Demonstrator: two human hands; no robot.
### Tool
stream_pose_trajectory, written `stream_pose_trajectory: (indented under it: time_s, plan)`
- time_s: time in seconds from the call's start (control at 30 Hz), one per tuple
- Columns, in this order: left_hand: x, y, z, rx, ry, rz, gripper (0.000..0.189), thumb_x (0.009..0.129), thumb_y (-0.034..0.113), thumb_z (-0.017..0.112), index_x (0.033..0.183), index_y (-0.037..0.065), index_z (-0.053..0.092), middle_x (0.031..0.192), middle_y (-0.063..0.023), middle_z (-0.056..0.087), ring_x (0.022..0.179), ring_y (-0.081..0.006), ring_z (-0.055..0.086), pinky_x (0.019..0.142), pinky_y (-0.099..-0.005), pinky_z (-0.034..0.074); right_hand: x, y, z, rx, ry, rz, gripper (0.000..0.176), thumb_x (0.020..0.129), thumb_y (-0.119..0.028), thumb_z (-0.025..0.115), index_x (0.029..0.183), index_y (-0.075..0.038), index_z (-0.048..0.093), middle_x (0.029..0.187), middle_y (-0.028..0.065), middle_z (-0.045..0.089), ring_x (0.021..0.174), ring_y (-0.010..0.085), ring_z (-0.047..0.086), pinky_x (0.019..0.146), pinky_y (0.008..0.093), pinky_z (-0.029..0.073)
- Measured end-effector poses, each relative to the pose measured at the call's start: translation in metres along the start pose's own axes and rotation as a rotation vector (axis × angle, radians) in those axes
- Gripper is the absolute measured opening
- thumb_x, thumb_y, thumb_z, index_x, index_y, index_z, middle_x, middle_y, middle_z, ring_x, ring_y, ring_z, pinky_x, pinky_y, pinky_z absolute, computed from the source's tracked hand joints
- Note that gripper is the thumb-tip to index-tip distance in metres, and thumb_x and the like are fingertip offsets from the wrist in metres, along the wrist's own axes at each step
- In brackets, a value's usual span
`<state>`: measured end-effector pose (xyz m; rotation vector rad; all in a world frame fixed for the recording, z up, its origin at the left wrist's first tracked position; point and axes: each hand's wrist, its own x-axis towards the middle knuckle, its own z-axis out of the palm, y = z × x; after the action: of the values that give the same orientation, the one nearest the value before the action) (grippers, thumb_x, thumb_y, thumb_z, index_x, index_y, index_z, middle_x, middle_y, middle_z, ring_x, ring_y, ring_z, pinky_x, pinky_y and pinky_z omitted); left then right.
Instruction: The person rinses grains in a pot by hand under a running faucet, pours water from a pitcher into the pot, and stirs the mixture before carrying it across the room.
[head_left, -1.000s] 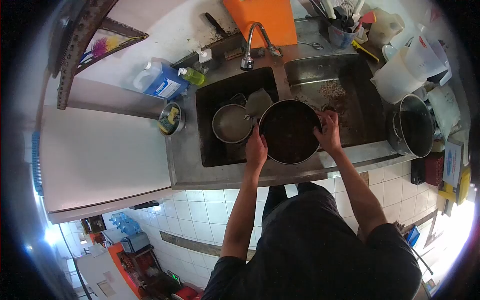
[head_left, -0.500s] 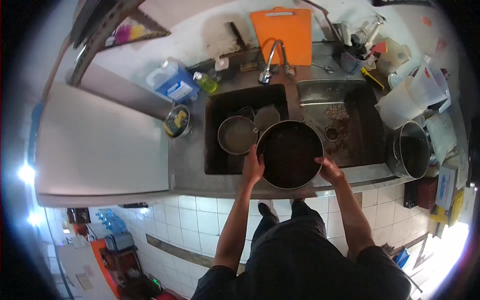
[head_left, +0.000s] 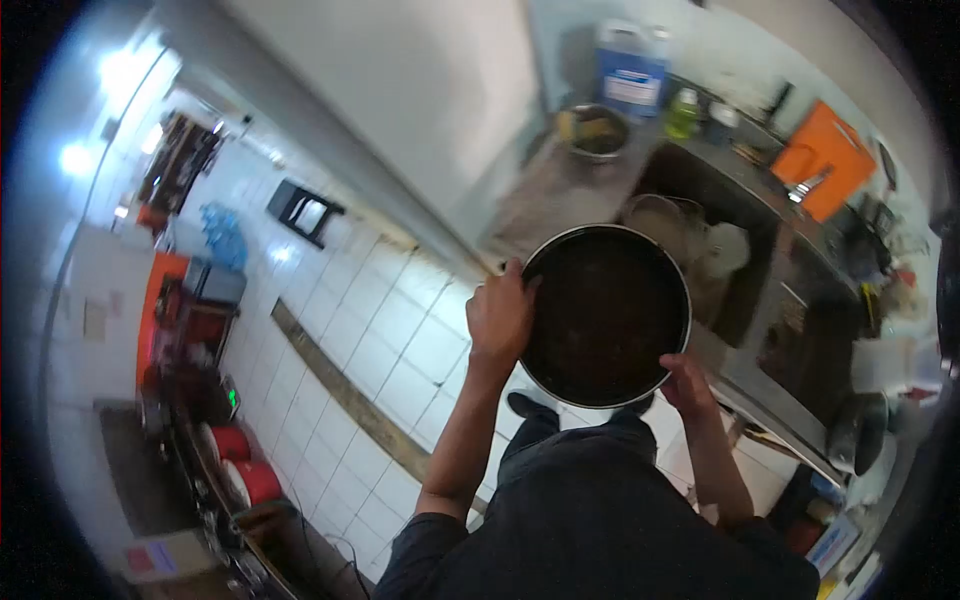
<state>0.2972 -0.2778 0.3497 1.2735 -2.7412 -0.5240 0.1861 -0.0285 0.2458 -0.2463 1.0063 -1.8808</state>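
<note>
A round dark pan (head_left: 605,318) with a thin silvery rim is held in front of my body, its dark inside turned up to me. My left hand (head_left: 503,312) is closed on its left rim, and my right hand (head_left: 688,386) grips the lower right rim. Behind the pan is the dark left sink basin (head_left: 760,225), partly covered by it. A round pot (head_left: 658,220) and a pale, roundish item (head_left: 727,248) lie in that basin. To its left, a metal bowl with sponges (head_left: 598,133) stands on the counter.
A blue jug (head_left: 632,75), a green soap bottle (head_left: 683,115) and an orange cutting board (head_left: 826,160) line the wall. A large pot (head_left: 858,435) stands at the counter's right end. Across the tiled floor (head_left: 385,330) are a black stool (head_left: 304,212) and red containers (head_left: 250,480).
My view and body have turned left, away from the sink. The pan has come off its place over the sink's front edge and now hangs above the floor, still in both hands.
</note>
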Motion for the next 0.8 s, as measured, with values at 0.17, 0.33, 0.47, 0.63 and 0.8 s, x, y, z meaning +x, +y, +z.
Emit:
stream_pose_trajectory:
  time_s: [0.17, 0.33, 0.47, 0.63, 0.8]
  plan:
    - [-0.015, -0.162, -0.061, 0.062, 0.118, -0.141, 0.025, 0.083, 0.026, 0.064, 0.093, 0.005, 0.053, 0.078, -0.0210, 0.063, 0.076, -0.0387, 0.063, 0.063, -0.0477, 0.050, 0.061, 0.080, 0.114, 0.046, -0.107, 0.234, 0.067, 0.073, -0.009, 0.064, 0.134, -0.001, 0.036, 0.125, 0.0143, 0.053, 0.109, 0.0263, 0.058, 0.094, 0.0407, 0.047]
    - [-0.053, -0.329, -0.101, -0.026, 0.340, -0.030, 0.034, 0.076, 0.010, 0.064, 0.107, 0.004, 0.052, 0.083, -0.0188, 0.062, 0.087, -0.0385, 0.061, 0.074, -0.0485, 0.048, 0.123, 0.160, 0.236, -0.060, -0.272, 0.483, 0.074, 0.070, -0.018, 0.066, 0.136, -0.001, 0.036, 0.127, 0.0137, 0.052, 0.114, 0.0256, 0.053, 0.096, 0.0375, 0.044]
    - [-0.054, -0.433, -0.159, -0.396, 0.075, -0.200, 0.046, 0.079, 0.003, 0.057, 0.125, 0.004, 0.051, 0.119, -0.0202, 0.057, 0.090, -0.0325, 0.062, 0.081, -0.0421, 0.049, 0.175, 0.215, 0.332, -0.097, -0.417, 0.637, 0.081, 0.068, -0.025, 0.069, 0.137, -0.001, 0.035, 0.132, 0.0147, 0.048, 0.118, 0.0283, 0.049, 0.098, 0.0403, 0.042]
    - [-0.056, -0.588, -0.205, -0.876, -0.018, -0.325, 0.044, 0.090, 0.007, 0.056, 0.133, 0.006, 0.047, 0.121, -0.0119, 0.057, 0.084, -0.0164, 0.060, 0.073, -0.0303, 0.052, 0.249, 0.277, 0.449, -0.083, -0.539, 0.807, 0.088, 0.065, -0.026, 0.071, 0.139, -0.002, 0.030, 0.135, 0.0151, 0.043, 0.123, 0.0316, 0.043, 0.103, 0.0455, 0.034]
    - [-0.163, -0.846, -0.089, -0.537, 0.873, -0.897, 0.012, 0.092, 0.005, 0.048, 0.097, 0.002, 0.058, 0.089, -0.0036, 0.058, 0.084, -0.0145, 0.055, 0.076, -0.0295, 0.049, 0.349, 0.359, 0.537, -0.128, -0.605, 0.843, 0.094, 0.063, -0.022, 0.072, 0.142, -0.006, 0.023, 0.139, 0.0137, 0.037, 0.127, 0.0310, 0.036, 0.104, 0.0462, 0.033]
